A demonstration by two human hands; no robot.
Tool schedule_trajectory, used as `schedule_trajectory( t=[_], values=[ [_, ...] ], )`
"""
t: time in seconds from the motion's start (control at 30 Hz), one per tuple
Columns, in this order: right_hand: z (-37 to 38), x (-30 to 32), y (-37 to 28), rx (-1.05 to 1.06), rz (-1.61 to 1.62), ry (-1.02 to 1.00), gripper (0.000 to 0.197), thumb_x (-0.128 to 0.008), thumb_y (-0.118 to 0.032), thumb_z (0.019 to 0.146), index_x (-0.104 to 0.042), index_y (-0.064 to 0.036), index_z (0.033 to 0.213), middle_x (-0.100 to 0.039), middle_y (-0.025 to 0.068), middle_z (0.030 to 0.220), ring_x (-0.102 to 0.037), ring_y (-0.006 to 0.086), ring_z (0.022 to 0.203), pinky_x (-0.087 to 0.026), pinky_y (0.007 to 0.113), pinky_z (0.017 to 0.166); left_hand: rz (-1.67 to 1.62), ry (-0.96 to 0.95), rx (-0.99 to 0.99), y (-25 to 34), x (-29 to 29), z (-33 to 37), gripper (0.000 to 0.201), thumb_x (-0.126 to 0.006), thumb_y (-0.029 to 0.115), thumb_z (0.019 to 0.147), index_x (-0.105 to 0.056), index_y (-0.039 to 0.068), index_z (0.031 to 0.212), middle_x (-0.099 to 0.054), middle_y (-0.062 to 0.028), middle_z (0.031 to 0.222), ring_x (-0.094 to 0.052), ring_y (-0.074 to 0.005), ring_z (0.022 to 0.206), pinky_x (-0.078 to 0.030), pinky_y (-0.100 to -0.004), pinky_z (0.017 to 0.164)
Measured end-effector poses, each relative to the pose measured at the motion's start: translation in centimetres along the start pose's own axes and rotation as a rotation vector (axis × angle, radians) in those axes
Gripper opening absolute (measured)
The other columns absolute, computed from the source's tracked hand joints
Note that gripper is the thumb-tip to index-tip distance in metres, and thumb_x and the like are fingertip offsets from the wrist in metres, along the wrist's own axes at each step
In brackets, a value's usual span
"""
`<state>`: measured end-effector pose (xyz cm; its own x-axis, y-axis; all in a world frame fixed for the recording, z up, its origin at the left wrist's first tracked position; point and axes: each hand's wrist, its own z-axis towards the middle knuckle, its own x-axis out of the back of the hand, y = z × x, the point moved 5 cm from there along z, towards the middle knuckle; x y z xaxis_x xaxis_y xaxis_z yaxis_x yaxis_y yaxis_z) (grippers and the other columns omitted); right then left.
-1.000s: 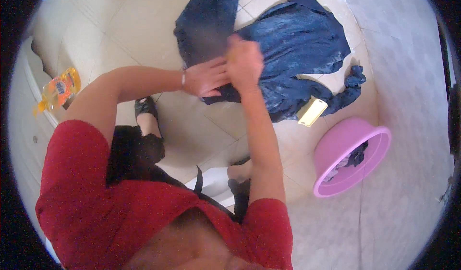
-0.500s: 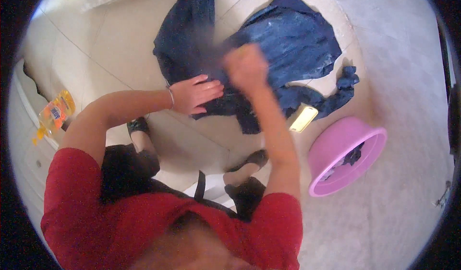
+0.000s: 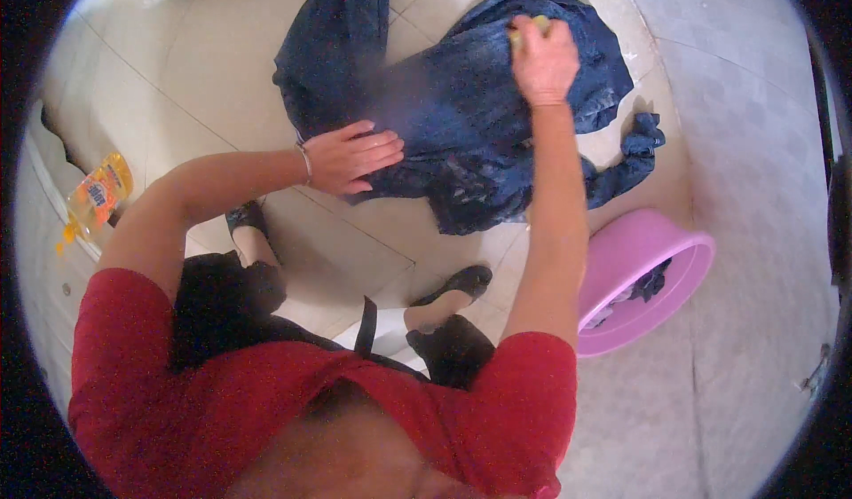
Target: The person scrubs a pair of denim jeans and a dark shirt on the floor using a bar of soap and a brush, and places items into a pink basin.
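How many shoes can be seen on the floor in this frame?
2. One black shoe sits below the left forearm, near the left hand; the other black shoe lies beside the right arm, just under the blue garment. None seem hidden.

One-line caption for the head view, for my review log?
Left hand pressed flat on a dark blue garment spread on the tiled floor, right hand gripping a yellow object on it.
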<state>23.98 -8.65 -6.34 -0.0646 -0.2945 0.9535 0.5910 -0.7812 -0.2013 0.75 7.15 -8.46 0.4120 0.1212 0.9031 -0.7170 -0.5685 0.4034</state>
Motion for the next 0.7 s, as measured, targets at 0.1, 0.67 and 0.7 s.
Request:
schedule_trajectory(
  t=[0.1, 0.67, 0.7],
  values=[
    [-1.4, -0.6, -1.4, -0.077, 0.009, 0.016, 0.014, -0.053, -0.026, 0.079, -0.062, -0.0167, 0.083, -0.056, 0.0145, 0.08, -0.054, 0.0303, 0.064, -0.042, 0.042, 0.048, -0.056, -0.03, 0.009, 0.0, 0.8, 0.0, 0.067, -0.058, 0.042, 0.074, -0.038, 0.008, 0.128, -0.036, -0.0053, 0.134, -0.028, -0.0175, 0.125, -0.018, -0.0371, 0.104],
    [-0.8, 0.1, 4.7, -0.212, -0.224, -0.109, 0.017, -0.059, -0.021, 0.076, -0.058, -0.0102, 0.089, -0.056, 0.0146, 0.086, -0.053, 0.0303, 0.073, -0.043, 0.041, 0.064, -0.131, 0.069, -0.028, -0.1, 0.0, -0.3, 0.07, -0.06, 0.039, 0.073, -0.035, 0.005, 0.129, -0.035, -0.009, 0.134, -0.027, -0.0202, 0.126, -0.019, -0.0397, 0.103],
    [0.2, 1.4, 7.2, -0.33, -0.17, -0.046, 0.022, -0.058, -0.023, 0.078, -0.057, -0.0071, 0.093, -0.056, 0.0154, 0.09, -0.054, 0.0331, 0.077, -0.044, 0.043, 0.066, -0.12, 0.091, -0.037, 0.0, 0.3, 0.0, 0.07, -0.061, 0.039, 0.072, -0.035, 0.005, 0.129, -0.036, -0.0092, 0.133, -0.028, -0.0202, 0.126, -0.019, -0.0394, 0.103]
  ],
)
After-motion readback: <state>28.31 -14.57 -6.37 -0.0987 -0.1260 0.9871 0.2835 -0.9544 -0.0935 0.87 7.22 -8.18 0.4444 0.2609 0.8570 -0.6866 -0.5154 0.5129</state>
